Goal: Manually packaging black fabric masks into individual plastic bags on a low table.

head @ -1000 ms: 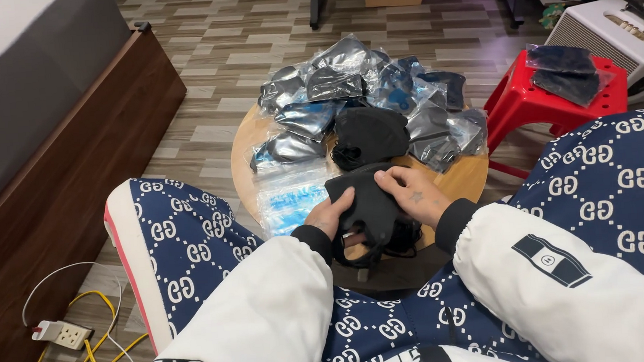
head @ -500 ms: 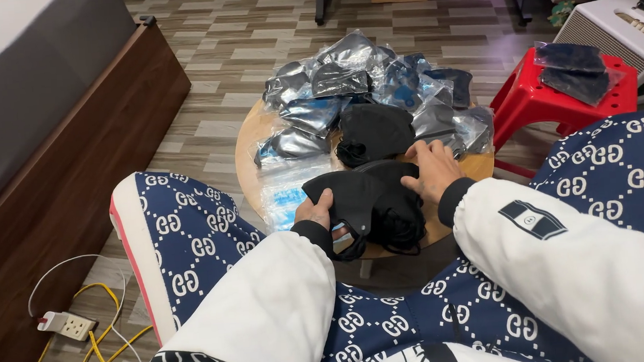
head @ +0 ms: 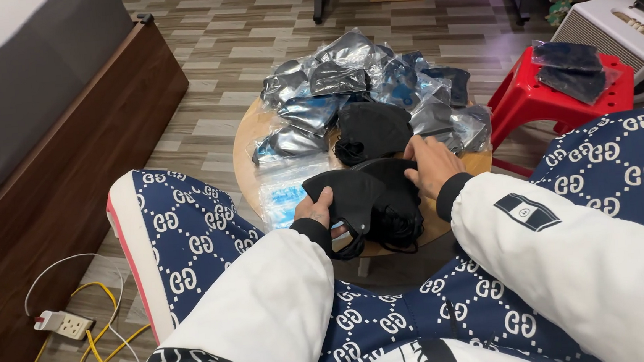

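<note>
A dark wooden bed frame (head: 70, 185) fills the 9 o'clock side of the view, and the floor (head: 234, 35) has grey-brown wood planks. The person's legs in blue patterned trousers (head: 189, 237) spread to both sides of a small round wooden surface (head: 246, 145) in the middle. At 2 o'clock stands a red plastic stool (head: 530, 99) with two dark packets (head: 570, 69) on top, and behind it is a white speaker box (head: 624, 31).

On the far half of the surface lies a heap of clear plastic bags (head: 345, 79), each with a dark mask inside. Just in front of the heap sits a loose pile of black face masks (head: 372, 131). At 9 o'clock from that pile lies a clear bag with blue print (head: 285, 195).

At the near edge of the surface, both hands hold a black face mask (head: 354, 197) above a small stack of the same masks. The left hand (head: 317, 212) pinches its left corner with the thumb on top. The right hand (head: 432, 165) grips the upper right edge with curled fingers.

At 8 o'clock on the floor lies a white power strip (head: 61, 324) with yellow cables (head: 98, 352).
</note>
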